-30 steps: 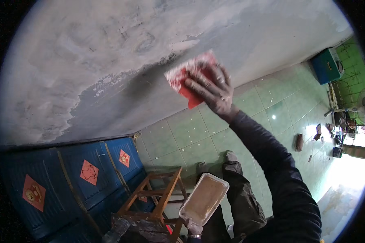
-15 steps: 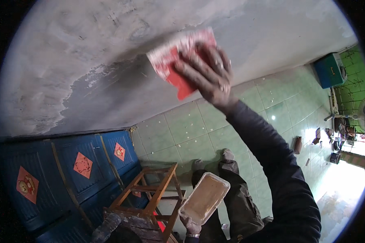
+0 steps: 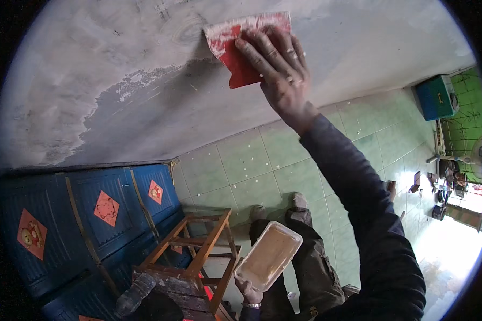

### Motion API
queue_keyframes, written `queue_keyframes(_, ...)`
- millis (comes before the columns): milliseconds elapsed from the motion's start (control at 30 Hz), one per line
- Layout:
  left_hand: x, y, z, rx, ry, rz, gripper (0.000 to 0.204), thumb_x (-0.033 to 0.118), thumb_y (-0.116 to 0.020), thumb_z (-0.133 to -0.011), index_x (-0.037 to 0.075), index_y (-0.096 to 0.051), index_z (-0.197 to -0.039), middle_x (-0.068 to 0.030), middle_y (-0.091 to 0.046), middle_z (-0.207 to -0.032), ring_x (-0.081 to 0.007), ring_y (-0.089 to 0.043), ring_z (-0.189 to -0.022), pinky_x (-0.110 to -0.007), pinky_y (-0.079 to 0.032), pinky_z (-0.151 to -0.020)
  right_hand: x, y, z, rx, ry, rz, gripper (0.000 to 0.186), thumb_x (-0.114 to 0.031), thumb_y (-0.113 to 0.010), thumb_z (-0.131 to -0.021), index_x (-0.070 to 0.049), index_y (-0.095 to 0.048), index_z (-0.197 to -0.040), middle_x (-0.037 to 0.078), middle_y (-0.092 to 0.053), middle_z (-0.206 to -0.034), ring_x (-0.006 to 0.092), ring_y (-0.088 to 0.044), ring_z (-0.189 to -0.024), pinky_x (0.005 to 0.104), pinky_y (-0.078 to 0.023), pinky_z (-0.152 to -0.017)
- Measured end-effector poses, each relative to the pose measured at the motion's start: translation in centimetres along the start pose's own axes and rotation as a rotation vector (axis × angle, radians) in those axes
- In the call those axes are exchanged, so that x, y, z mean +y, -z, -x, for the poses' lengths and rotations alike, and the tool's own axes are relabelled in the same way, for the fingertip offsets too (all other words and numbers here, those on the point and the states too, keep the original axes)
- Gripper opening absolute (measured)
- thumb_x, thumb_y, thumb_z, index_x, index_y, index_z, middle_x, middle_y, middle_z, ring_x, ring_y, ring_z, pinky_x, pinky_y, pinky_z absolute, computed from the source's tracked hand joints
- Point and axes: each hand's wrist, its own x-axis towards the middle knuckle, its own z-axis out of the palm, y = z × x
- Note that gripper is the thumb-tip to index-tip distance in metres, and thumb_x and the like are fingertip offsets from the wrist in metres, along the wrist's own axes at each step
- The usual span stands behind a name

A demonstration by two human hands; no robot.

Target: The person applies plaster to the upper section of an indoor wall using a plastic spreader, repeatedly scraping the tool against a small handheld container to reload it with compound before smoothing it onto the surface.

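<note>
My right hand presses a red plastic putty scraper against the wall, fingers spread over its back. White paste smears the scraper's wide edge. On the wall, a pale coated area meets a darker grey patch along a ragged border left of the scraper. Low in front of my legs, my left hand grips a shallow rectangular tray by its near edge. A beige-white paste coats the inside of the tray. Both hands have whitish smears on them.
A wooden stool stands left of my legs, a clear plastic bottle beside it. Blue door panels with red diamond stickers are at left. White crumbs dot the green tiled floor. A teal box and clutter lie at right.
My right hand has moved the scraper upward along the wall, and its face now shows more squarely. The tray in my left hand stays nearly where it was.
</note>
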Motion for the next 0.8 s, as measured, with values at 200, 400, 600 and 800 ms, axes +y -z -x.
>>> queue_keyframes(200, 0.3, -0.2, 0.3, 0.047, -0.027, 0.005, 0.080, 0.034, -0.078, -0.073, 0.011, -0.042, -0.141, -0.0142, -0.048, -0.144, -0.0368, -0.048, -0.134, -0.055, -0.044, -0.111, -1.2, -4.1, 10.7, -0.117, -0.116, -0.149, 0.059, -0.001, -0.062, -0.084, -0.020, -0.062, -0.140, 0.006, -0.061, -0.142, 0.0293, -0.056, -0.131, 0.0460, -0.043, -0.109)
queue_keyframes(400, 0.7, 2.1, 0.9, 0.106, -0.025, -0.074, 0.081, 0.034, -0.081, -0.072, 0.011, -0.042, -0.140, -0.0127, -0.050, -0.139, -0.0355, -0.049, -0.131, -0.055, -0.043, -0.110, -3.9, -2.0, 3.3, 0.487, -0.913, -0.588, 0.061, 0.009, -0.051, -0.089, -0.011, -0.055, -0.146, 0.015, -0.059, -0.143, 0.0214, -0.054, -0.133, 0.0387, -0.044, -0.107)
queue_keyframes(600, 0.0, 5.2, -1.0, 0.097, -0.093, -0.007, 0.078, 0.029, -0.079, -0.071, 0.006, -0.045, -0.137, -0.0126, -0.053, -0.134, -0.0328, -0.052, -0.127, -0.050, -0.046, -0.105, -14.4, -8.3, 6.9, 0.031, -0.393, -0.664, 0.081, 0.013, -0.054, -0.079, -0.028, -0.052, -0.148, 0.016, -0.041, -0.157, 0.0371, -0.038, -0.145, 0.0410, -0.036, -0.118)
queue_keyframes(800, 0.9, 7.5, -0.8, 0.103, -0.068, 0.003, 0.078, 0.029, -0.079, -0.071, 0.006, -0.045, -0.137, -0.0128, -0.054, -0.134, -0.0327, -0.052, -0.127, -0.050, -0.046, -0.105, -5.6, -2.9, 5.8, 0.921, -0.984, -0.942, 0.038, 0.005, -0.051, -0.097, 0.004, -0.058, -0.134, 0.007, -0.068, -0.120, 0.0184, -0.064, -0.109, 0.0334, -0.049, -0.098)
